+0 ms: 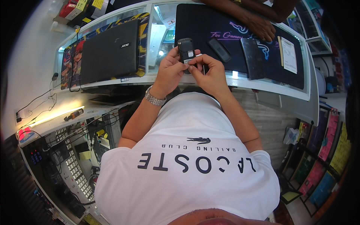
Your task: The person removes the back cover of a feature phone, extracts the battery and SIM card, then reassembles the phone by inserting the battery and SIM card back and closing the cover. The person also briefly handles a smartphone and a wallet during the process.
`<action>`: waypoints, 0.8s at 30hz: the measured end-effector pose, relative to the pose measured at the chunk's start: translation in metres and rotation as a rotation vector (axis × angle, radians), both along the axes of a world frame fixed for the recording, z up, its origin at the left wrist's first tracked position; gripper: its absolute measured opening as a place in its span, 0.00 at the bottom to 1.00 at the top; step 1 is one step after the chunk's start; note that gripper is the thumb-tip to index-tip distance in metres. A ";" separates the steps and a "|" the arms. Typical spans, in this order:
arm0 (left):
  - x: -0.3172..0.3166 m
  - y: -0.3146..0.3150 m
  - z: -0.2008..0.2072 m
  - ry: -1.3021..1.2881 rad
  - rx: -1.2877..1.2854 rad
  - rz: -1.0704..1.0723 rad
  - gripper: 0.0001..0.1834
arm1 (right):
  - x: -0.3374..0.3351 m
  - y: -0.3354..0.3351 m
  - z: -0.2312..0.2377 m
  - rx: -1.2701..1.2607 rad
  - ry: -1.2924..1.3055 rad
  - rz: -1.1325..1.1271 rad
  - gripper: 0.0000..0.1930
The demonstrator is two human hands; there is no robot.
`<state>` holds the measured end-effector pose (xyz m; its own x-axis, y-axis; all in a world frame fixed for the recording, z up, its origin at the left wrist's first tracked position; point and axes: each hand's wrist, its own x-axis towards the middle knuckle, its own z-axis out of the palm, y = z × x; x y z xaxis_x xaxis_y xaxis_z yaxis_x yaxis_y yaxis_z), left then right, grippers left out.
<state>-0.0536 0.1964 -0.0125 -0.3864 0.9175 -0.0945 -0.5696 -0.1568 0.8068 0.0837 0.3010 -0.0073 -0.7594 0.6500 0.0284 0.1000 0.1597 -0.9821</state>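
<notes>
Above a mat's near left, the left hand grips a phone, apparently so its opened back faces the wearer, while the right hand bunches fingertips at its near end, pinching what, I cannot tell.

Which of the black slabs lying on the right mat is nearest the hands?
The small slab, just beyond the right hand; the large slab lies farther right.
</notes>
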 end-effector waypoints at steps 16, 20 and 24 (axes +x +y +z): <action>-0.006 -0.001 -0.003 -0.219 0.101 -0.032 0.38 | 0.020 0.011 0.014 0.070 0.208 -0.021 0.13; -0.005 -0.002 -0.002 -0.111 0.030 -0.044 0.42 | 0.016 0.007 0.026 0.334 0.026 0.067 0.09; 0.000 -0.001 0.001 -0.053 -0.005 -0.058 0.44 | 0.010 0.004 0.015 0.316 0.029 0.108 0.06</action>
